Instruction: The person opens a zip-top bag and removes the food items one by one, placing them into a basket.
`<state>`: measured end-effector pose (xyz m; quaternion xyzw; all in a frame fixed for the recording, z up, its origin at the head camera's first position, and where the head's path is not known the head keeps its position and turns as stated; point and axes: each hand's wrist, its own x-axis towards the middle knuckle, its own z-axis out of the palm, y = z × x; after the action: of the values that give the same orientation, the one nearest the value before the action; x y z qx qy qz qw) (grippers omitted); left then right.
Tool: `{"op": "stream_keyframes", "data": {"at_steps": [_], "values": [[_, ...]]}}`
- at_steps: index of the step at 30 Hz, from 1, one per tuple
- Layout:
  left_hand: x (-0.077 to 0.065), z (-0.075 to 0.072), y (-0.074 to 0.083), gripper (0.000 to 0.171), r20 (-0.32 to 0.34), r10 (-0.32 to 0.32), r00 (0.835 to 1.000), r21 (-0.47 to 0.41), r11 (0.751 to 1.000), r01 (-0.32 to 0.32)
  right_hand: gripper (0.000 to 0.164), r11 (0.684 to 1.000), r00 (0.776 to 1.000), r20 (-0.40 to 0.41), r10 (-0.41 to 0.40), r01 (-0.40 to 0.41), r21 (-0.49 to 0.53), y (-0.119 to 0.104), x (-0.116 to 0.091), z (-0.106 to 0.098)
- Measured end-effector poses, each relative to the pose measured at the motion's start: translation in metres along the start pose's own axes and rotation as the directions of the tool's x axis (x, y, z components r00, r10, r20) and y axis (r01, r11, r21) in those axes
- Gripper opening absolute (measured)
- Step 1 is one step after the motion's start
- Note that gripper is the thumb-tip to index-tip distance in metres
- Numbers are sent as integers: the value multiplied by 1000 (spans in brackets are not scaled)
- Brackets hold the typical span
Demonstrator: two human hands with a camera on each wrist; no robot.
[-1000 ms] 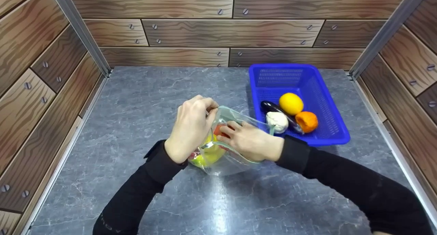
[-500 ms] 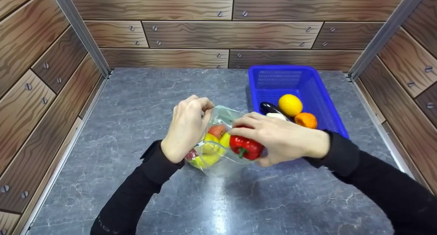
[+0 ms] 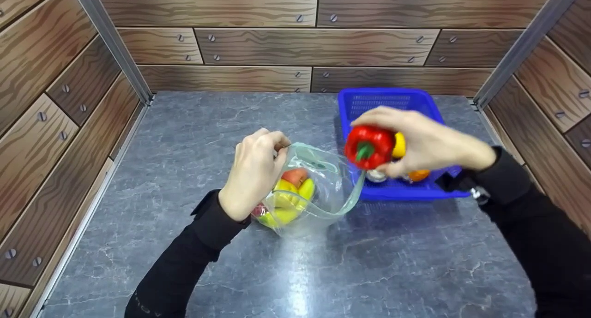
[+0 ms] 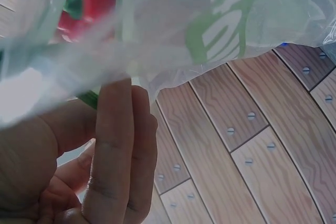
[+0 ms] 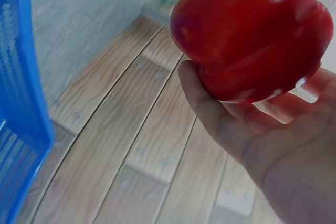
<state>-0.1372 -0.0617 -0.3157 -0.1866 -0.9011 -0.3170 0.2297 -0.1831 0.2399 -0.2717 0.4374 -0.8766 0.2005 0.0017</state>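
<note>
My left hand (image 3: 254,175) pinches the rim of a clear plastic zip bag (image 3: 330,207) whose mouth gapes upward. Inside the bag lie yellow bananas (image 3: 306,189), a reddish-orange fruit (image 3: 295,175) and a dark red item (image 3: 259,210) partly covered by my wrist. A red bell pepper (image 3: 367,147) with a green stem is gripped in my right hand (image 3: 415,140), above the left side of the blue basket (image 3: 415,193). In the right wrist view, fingers curl round the pepper (image 5: 252,35). The left wrist view shows the bag (image 4: 157,40) across my left fingers.
Inside the basket, a yellow round fruit (image 3: 400,146), an orange item (image 3: 419,175) and a white vegetable (image 3: 376,176) are partly hidden by my right hand and the pepper. Wood-patterned walls (image 3: 258,45) enclose the grey marbled table (image 3: 208,119).
My right hand has come out of the bag with the red bell pepper, then moved up and right to the basket. The left hand stays at the bag's rim.
</note>
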Motion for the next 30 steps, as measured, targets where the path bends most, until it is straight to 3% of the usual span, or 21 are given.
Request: {"op": "stream_keyframes", "data": {"at_steps": [3,8,19,30], "values": [[0,1,0,9,-1,0,1000,-4,1000,0,82,997,996,-51,78,-79,-20,24,2,-6],[-1,1,-2,9,-4,9,1000,-10,1000,-9,77,973,970,-109,218,-224,-45,68,9,-3],[-2,-1,-1,8,-7,21,1000,6,1000,-21,75,920,924,-18,382,-382,-87,144,36,31],[-2,0,-1,7,-13,26,1000,1,1000,-26,83,864,872,13,490,-484,-140,183,54,66]]}}
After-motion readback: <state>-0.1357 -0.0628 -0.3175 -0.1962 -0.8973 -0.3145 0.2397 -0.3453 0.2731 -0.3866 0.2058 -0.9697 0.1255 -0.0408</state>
